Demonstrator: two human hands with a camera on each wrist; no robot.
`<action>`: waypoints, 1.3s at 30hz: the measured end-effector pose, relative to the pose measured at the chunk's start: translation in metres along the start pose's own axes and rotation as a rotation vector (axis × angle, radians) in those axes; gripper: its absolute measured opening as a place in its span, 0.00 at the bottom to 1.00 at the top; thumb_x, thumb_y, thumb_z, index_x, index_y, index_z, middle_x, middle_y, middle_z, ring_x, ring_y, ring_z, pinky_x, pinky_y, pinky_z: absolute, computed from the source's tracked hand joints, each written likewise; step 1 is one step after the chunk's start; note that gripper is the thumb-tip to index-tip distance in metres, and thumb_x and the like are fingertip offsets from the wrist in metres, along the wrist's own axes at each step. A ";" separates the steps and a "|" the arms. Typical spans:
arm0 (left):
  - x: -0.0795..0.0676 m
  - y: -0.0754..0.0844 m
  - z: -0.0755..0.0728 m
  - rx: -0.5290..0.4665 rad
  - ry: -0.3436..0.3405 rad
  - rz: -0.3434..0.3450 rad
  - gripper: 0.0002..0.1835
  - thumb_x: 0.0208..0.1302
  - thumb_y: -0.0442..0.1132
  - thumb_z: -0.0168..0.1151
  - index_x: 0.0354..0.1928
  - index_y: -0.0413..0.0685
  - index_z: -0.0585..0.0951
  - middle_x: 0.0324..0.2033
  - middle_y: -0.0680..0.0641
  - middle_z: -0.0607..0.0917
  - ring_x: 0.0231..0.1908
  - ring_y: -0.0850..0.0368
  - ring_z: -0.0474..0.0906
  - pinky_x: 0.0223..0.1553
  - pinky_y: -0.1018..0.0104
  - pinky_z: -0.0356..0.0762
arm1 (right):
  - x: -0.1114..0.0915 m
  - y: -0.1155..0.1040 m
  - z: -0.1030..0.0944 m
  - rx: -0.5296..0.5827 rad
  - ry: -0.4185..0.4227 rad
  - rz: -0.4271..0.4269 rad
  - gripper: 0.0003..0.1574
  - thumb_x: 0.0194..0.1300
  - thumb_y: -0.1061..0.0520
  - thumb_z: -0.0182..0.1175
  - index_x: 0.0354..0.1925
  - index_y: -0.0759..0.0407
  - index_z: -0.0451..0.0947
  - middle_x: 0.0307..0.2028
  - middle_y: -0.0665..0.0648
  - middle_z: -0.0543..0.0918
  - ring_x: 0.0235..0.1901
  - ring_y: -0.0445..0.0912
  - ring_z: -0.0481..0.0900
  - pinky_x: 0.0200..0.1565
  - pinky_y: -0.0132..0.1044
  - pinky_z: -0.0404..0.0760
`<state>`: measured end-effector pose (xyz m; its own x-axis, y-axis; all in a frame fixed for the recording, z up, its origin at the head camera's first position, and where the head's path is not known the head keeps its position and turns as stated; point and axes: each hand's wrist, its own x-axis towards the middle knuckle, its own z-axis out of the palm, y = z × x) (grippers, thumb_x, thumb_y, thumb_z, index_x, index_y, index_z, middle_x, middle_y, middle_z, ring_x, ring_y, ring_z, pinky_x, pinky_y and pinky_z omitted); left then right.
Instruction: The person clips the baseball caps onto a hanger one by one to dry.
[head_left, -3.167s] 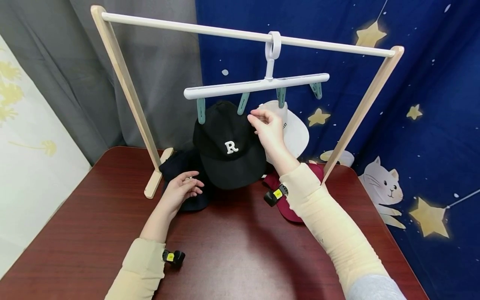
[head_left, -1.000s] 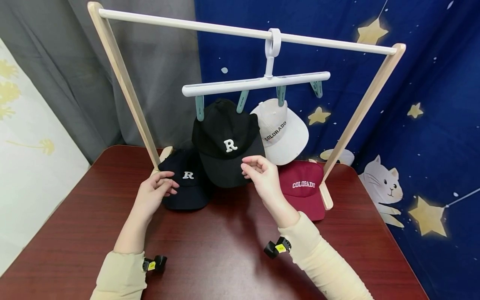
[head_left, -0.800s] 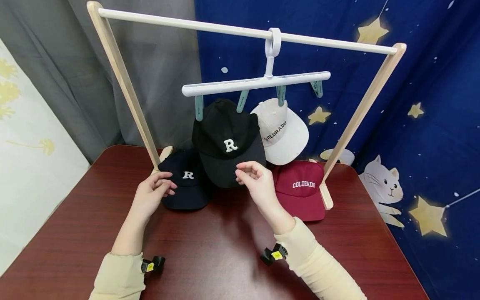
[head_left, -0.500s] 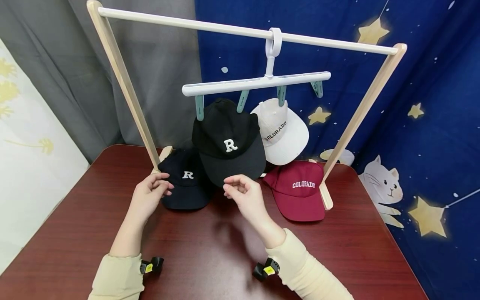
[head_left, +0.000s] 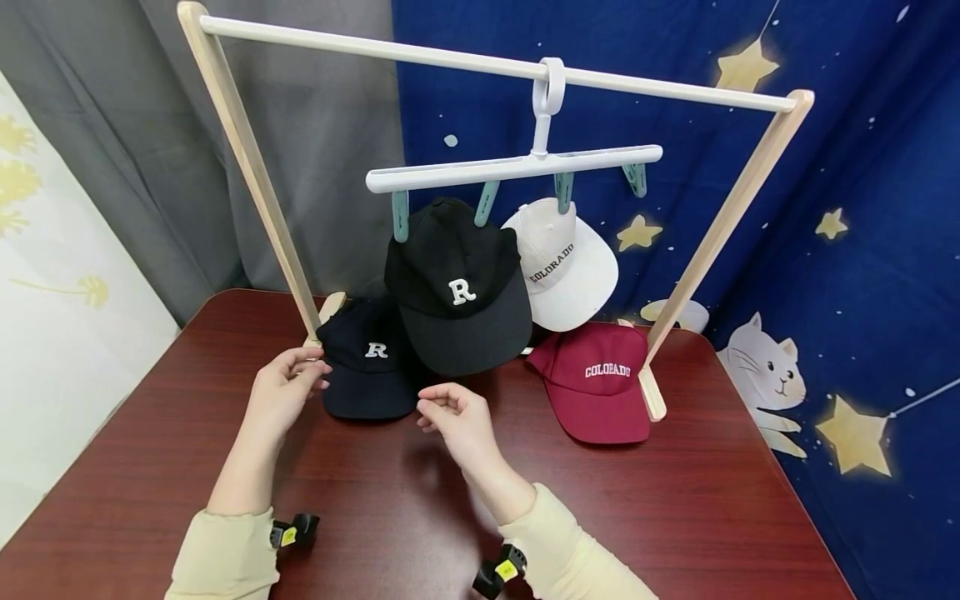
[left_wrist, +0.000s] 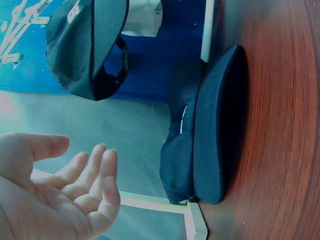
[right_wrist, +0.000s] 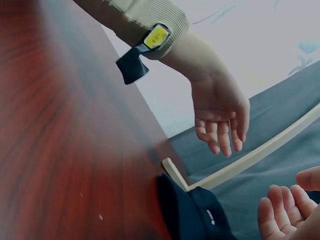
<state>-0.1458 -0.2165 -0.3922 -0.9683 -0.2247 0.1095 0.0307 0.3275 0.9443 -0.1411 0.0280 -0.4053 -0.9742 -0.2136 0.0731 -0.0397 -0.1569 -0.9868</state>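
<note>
My left hand (head_left: 277, 387) hovers at the left side of a navy cap (head_left: 367, 392) with an R on it, fingers loosely bent and holding nothing. In the left wrist view that palm is bare and the navy cap (left_wrist: 207, 135) sits beyond it on the table. My right hand (head_left: 461, 429), also holding nothing, is above the table just right of the navy cap's brim. A black cap (head_left: 450, 250) with a white R hangs under two teal clips (head_left: 401, 217) of a white hanger (head_left: 465, 173). Beside it a white COLORADO cap (head_left: 577, 283) hangs from another clip (head_left: 564, 192).
A maroon COLORADO cap (head_left: 596, 408) lies on the dark red table (head_left: 675, 500) at the right. The rack's wooden posts (head_left: 255, 167) stand on both sides, joined by a white rod (head_left: 360, 44). The hanger's rightmost clip (head_left: 636, 179) holds nothing.
My right hand has come down from the clips beside the black cap and moved left to near the navy cap. My left hand has shifted left. The hanging caps stay in place.
</note>
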 end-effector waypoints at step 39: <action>0.012 -0.029 0.001 -0.058 -0.142 -0.376 0.39 0.71 0.55 0.47 0.70 0.32 0.52 0.65 0.30 0.60 0.61 0.36 0.64 0.43 0.60 0.78 | 0.009 0.063 0.035 0.238 0.155 0.347 0.14 0.64 0.65 0.58 0.46 0.72 0.72 0.37 0.68 0.82 0.28 0.45 0.82 0.37 0.38 0.82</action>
<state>-0.1580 -0.2281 -0.4184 -0.9391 -0.1890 -0.2869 -0.3221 0.1937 0.9267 -0.1448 -0.0176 -0.4612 -0.9434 -0.1485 -0.2967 0.3298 -0.3231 -0.8870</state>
